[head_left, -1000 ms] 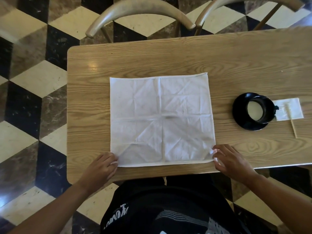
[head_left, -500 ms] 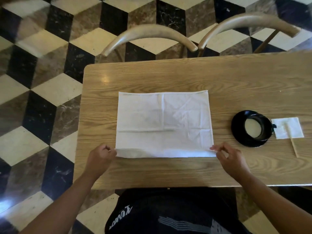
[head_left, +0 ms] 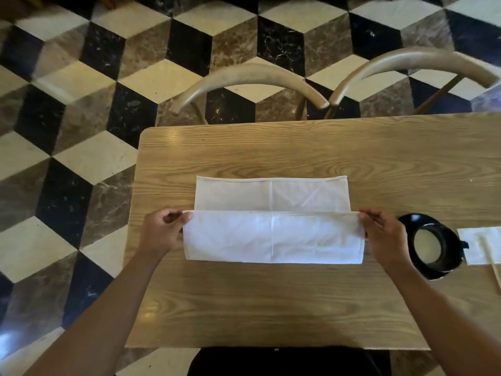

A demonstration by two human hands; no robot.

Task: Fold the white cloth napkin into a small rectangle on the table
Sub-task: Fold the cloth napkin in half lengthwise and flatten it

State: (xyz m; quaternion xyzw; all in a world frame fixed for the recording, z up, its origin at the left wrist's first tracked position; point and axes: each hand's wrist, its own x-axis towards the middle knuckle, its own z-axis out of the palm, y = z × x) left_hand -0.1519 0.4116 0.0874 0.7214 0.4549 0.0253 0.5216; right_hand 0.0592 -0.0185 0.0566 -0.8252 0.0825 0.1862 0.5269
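1. The white napkin (head_left: 272,221) lies mid-table (head_left: 271,308), its near half lifted and doubled toward the far edge.
2. The left hand (head_left: 162,232) pinches its left corner; the right hand (head_left: 385,237) pinches the right.
3. A black saucer (head_left: 433,245) sits toward the table's right edge.

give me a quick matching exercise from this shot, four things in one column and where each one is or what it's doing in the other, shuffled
Things:
1. left hand
2. right hand
3. black cup
4. chair backs

Places:
A. beyond the table's far edge
B. pinching the napkin's right corner
C. on the table, right of the napkin
D. pinching the napkin's left corner

Pairs: 1-D, 2-B, 3-C, 4-A
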